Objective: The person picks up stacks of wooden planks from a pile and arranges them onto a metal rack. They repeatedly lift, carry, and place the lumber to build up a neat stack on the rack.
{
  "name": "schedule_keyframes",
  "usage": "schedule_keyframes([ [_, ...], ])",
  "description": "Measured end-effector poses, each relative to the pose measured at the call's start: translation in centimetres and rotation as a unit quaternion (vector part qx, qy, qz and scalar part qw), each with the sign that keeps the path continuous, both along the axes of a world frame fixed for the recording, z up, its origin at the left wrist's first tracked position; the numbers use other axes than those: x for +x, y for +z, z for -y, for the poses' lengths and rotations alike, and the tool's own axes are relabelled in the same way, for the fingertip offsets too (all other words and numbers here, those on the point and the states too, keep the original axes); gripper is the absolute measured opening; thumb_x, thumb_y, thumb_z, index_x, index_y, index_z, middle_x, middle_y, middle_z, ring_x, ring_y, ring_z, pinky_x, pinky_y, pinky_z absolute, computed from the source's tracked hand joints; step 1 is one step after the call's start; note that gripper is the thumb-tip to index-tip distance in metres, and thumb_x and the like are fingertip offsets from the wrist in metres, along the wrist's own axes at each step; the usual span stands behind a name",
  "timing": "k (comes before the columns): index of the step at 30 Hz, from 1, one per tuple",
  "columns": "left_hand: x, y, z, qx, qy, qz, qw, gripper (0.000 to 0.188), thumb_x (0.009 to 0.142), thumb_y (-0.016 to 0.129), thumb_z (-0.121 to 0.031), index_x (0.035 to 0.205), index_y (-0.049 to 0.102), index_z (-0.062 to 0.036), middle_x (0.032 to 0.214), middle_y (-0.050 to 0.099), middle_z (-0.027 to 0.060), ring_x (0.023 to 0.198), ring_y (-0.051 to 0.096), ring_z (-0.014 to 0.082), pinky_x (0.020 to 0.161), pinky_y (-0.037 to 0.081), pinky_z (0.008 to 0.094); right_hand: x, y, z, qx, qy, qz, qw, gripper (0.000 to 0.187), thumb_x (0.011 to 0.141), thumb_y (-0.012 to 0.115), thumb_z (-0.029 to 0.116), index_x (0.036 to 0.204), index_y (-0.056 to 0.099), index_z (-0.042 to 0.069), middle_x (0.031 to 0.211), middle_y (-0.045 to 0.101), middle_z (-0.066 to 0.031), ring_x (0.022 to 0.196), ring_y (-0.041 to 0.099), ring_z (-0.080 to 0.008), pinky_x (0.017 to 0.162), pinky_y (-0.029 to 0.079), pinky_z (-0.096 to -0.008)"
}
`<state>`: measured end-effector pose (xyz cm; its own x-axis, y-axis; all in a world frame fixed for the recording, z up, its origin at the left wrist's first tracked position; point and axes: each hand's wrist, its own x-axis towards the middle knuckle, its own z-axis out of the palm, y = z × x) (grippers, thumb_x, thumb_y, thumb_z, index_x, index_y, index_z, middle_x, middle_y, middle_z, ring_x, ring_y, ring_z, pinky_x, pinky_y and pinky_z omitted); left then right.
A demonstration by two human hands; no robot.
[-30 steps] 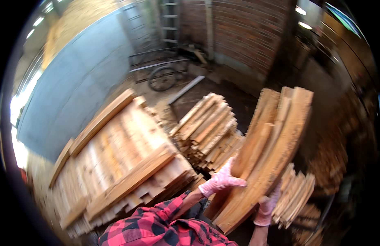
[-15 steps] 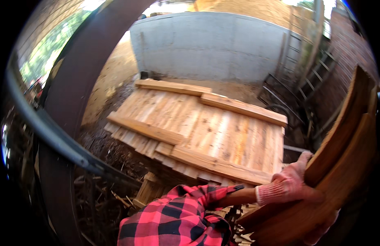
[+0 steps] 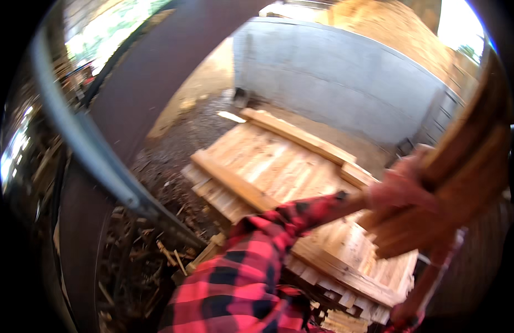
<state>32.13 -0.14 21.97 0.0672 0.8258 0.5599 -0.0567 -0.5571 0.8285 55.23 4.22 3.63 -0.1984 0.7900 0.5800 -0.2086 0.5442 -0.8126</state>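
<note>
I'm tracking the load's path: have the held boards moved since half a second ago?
Yes: leftward relative to the plank stack; the held boards now overlap its right part in view.

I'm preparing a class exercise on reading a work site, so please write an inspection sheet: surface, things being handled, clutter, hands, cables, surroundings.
Surface: plank stack, top planks side by side, thicker timbers across them.
Things handled: bundle of boards, held up, overlapping the stack's right side in view; blurred, count unclear.
Clutter: wood scraps at lower left, beside the stack.
Hands: both gloved; left hand grips the boards; right hand is at their lower side, grip unclear.
Cables: nothing seen.
Surroundings: grey wall, sandy heap beyond it, dark post, curved metal bar.
</note>
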Motion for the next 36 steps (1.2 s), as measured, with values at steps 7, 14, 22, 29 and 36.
schedule_keyframes([
  [7,-2.6,-11.8,-9.9,0.005,-0.215,0.129,0.968,0.097,0.061,0.089,0.001,0.143,0.038,-0.0060,0.138,0.054,0.0061,0.129,0.048,0.0186,0.108,0.043,0.0376,0.2,-2.7,-3.4,0.028,-0.028,0.039,0.998,0.123,0.065,0.087,0.031,0.158,0.010,0.009,0.150,0.040,-0.0109,0.135,0.044,-0.0265,0.111,0.041,-0.0428],
  [14,-3.2,-8.9,-9.0,-0.052,-0.237,0.208,0.947,0.090,0.067,0.088,-0.004,0.143,0.040,-0.0043,0.133,0.058,0.0085,0.123,0.053,0.0191,0.106,0.045,0.0366,2.6,-1.0,-5.6,0.006,-0.196,0.208,0.958,0.084,0.077,0.062,0.015,0.153,0.028,0.002,0.140,0.048,-0.0112,0.122,0.052,-0.0224,0.102,0.045,-0.0342],
  [22,-11.0,-2.0,-3.9,-0.273,0.115,-0.109,0.949,0.085,0.079,0.083,-0.042,0.144,0.043,-0.0032,0.138,0.056,0.0186,0.125,0.055,0.0283,0.106,0.043,0.0392,-8.2,7.2,-1.4,-0.301,0.150,-0.118,0.934,0.068,0.098,0.056,0.044,0.151,0.036,0.008,0.142,0.051,-0.0123,0.126,0.051,-0.0215,0.109,0.038,-0.0359],
  [29,-16.7,-10.4,-8.7,-0.231,-0.009,-0.164,0.959,0.081,0.084,0.068,-0.059,0.139,0.052,-0.0027,0.130,0.060,0.0147,0.113,0.055,0.0225,0.097,0.047,0.0345,-14.0,1.3,-3.7,-0.362,0.211,-0.137,0.898,0.058,0.097,0.060,0.045,0.138,0.053,0.005,0.131,0.061,-0.0063,0.116,0.059,-0.0187,0.103,0.047,-0.0349],
  [36,-24.6,-15.8,-8.7,-0.386,-0.005,-0.241,0.891,0.054,0.094,0.064,-0.048,0.131,0.064,-0.0089,0.123,0.067,0.0060,0.110,0.059,0.0150,0.096,0.048,0.0307,-23.9,-4.0,-1.7,-0.501,0.194,-0.163,0.828,0.042,0.094,0.066,0.036,0.122,0.061,0.005,0.112,0.065,-0.0062,0.099,0.063,-0.0176,0.086,0.054,-0.0345],
])
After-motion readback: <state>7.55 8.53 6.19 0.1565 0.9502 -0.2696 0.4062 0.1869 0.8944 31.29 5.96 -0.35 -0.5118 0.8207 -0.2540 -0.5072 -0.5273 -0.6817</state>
